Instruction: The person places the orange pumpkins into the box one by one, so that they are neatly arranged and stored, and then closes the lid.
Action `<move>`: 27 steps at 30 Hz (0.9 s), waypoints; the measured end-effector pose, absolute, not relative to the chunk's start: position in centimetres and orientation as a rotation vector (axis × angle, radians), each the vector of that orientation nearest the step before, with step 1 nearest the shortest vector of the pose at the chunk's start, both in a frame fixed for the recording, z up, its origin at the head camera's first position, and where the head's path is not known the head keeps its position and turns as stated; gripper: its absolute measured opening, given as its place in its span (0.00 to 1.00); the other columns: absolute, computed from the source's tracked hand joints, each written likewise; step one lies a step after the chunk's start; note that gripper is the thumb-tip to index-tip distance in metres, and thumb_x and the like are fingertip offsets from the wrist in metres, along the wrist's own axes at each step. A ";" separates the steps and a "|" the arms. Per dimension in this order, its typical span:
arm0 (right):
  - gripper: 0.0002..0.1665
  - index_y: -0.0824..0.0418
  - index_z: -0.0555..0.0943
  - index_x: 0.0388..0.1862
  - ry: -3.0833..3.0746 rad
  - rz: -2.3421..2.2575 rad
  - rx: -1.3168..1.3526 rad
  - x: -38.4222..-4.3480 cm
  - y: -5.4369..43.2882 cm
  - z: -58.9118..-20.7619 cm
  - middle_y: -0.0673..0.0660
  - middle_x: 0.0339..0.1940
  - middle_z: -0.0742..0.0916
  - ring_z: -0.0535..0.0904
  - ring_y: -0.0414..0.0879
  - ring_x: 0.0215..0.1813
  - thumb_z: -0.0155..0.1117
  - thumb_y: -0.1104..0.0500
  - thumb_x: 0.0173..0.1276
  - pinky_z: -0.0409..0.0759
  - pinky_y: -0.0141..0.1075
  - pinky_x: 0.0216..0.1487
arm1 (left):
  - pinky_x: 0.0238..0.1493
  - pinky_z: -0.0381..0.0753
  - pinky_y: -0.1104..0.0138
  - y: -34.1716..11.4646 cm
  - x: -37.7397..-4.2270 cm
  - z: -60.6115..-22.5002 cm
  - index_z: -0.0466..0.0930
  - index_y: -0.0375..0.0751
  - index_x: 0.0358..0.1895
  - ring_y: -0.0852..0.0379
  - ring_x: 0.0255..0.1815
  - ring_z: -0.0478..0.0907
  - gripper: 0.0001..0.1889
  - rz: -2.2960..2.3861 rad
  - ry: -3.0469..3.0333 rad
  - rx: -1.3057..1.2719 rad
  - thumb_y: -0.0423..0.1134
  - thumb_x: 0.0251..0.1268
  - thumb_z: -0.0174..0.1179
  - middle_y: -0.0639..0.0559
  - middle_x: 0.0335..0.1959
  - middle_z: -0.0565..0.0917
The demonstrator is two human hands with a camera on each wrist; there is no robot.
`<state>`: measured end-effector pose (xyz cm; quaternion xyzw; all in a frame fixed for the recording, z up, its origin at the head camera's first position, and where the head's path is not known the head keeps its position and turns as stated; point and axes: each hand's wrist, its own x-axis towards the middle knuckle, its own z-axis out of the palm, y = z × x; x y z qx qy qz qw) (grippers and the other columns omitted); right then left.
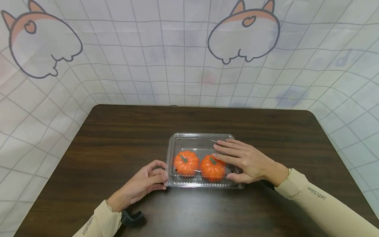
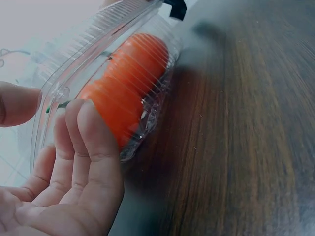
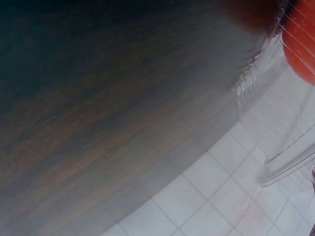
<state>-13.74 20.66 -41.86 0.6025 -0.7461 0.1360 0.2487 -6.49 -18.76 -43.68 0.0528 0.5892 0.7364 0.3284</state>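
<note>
A clear plastic clamshell box [image 1: 204, 185] lies on the table in the middle of the head view, its lid down over two orange toy pumpkins. The left pumpkin [image 1: 186, 163] and the right pumpkin [image 1: 212, 170] sit side by side, each with a green stem. My left hand [image 1: 145, 182] pinches the box's left edge near the front corner, thumb on one side of the rim and fingers on the other, as the left wrist view shows. Spread over the lid's right part, my right hand [image 1: 250, 160] rests with fairly straight fingers, partly covering the box's right side.
Dark wood-grain table [image 1: 118, 131] surrounds the box on all sides. A white grid-patterned cloth [image 1: 183, 59] with cartoon corgi drawings hangs behind the table and along both sides. A black band [image 1: 131, 218] sits at the left wrist.
</note>
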 end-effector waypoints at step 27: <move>0.38 0.68 0.67 0.75 -2.315 0.892 1.072 -10.3 23.8 -41.6 0.63 0.70 0.79 0.72 0.47 0.75 0.52 0.41 0.81 0.56 0.25 0.82 | 0.34 0.84 0.71 -16.6 -6.0 -43.2 0.79 0.29 0.37 0.61 0.29 0.77 0.09 1.682 1.829 0.145 0.32 0.71 0.52 0.54 0.29 0.80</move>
